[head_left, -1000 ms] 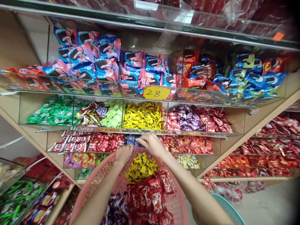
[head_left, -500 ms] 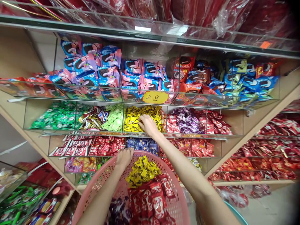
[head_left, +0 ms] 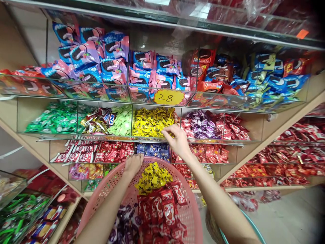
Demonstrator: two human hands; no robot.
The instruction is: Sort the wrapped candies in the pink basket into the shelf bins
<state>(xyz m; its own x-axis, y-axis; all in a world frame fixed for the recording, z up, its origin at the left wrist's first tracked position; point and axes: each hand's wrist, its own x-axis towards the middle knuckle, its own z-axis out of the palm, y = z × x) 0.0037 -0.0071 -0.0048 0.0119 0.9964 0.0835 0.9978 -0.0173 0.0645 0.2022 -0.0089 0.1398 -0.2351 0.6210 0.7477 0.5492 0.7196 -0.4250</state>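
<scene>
My left hand (head_left: 133, 165) is closed over the far rim of a pink plastic basket (head_left: 103, 195). Inside the basket lie a heap of yellow-wrapped candies (head_left: 153, 178), red-wrapped candies (head_left: 165, 206) and purple-wrapped candies (head_left: 125, 220). My right hand (head_left: 177, 139) is at the front right edge of the shelf compartment of yellow-wrapped candies (head_left: 152, 122). Its thumb and forefinger come together in a pinch. Whether anything is between the fingertips is too small to make out.
Clear shelf dividers separate green-wrapped candies (head_left: 59, 117), pale green packets (head_left: 122, 118) and purple-wrapped sweets (head_left: 201, 123). Above, a yellow price tag (head_left: 169, 97) reads 28 in front of blue-and-pink cookie packs (head_left: 141, 78). A teal rim (head_left: 250, 222) shows at lower right.
My right hand has moved right and slightly down from over the yellow candies to the compartment's front edge. My left hand stays on the basket rim. The view has shifted slightly.
</scene>
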